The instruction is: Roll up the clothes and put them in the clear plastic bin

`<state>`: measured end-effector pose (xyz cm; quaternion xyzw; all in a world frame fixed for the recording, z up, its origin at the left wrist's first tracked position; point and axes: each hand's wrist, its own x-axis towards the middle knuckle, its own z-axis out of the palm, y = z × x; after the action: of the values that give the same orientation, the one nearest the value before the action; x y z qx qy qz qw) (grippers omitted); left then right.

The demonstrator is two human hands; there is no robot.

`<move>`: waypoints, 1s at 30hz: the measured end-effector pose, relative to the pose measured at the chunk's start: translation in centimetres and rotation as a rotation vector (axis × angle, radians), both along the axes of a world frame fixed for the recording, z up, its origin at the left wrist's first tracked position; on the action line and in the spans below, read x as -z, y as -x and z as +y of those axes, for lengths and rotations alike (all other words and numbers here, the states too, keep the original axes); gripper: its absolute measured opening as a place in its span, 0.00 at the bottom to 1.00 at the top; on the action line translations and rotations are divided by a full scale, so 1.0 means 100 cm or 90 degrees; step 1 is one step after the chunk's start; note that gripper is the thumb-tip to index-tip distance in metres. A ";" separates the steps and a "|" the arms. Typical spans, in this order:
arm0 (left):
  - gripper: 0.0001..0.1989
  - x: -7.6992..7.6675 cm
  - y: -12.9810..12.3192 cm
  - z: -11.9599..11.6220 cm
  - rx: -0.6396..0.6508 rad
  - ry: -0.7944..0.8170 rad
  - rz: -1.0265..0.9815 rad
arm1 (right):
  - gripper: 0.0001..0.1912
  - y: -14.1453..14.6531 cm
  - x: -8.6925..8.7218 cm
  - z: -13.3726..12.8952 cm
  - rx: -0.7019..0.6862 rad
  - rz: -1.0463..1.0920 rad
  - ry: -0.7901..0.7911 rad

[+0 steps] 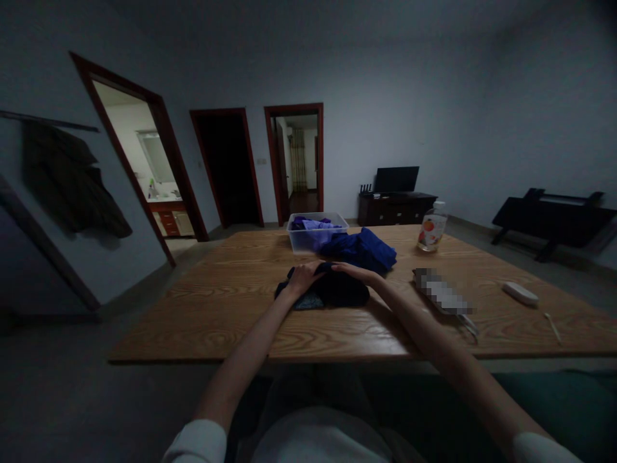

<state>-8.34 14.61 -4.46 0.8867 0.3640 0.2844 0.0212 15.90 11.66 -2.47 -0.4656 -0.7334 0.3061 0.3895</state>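
A dark, nearly black piece of clothing (344, 291) lies bunched on the wooden table in front of me, with a greyish patterned part at its lower left. My left hand (304, 278) grips its upper left side. At the top, my right hand (354, 272) holds the same cloth, its fingertips close to the left ones. Some fingers are hidden in the dark folds. Just behind it lies a crumpled blue garment (369, 251), against a clear plastic box (301, 240) holding purple and lilac cloth (318, 224).
On the wooden table (193, 328), a clear bottle (431, 231) with a fruit label stands at the right. Nearer are a blurred-out long item (443, 294) with a strap, a white case (520, 294) and a thin pale stick (553, 328). The table's front edge is close to me.
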 end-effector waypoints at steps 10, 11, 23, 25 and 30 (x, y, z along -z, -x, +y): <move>0.21 -0.003 0.004 0.006 0.137 0.174 -0.030 | 0.28 -0.006 0.016 0.021 -0.047 -0.152 0.002; 0.22 -0.002 0.005 0.007 0.151 0.208 -0.032 | 0.29 -0.005 0.016 0.019 -0.036 -0.159 0.001; 0.37 0.005 0.012 0.021 0.054 0.325 -0.053 | 0.29 0.012 0.019 0.007 -0.060 -0.188 -0.142; 0.37 0.005 0.013 0.022 0.049 0.327 -0.044 | 0.30 0.015 0.020 0.007 -0.062 -0.187 -0.163; 0.35 0.004 0.014 0.026 0.077 0.361 -0.052 | 0.33 0.020 0.026 0.009 -0.061 -0.237 -0.225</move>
<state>-9.70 17.23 -4.81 0.8531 0.3744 0.2053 0.3000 13.92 12.55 -5.11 -0.4035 -0.8557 0.1005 0.3080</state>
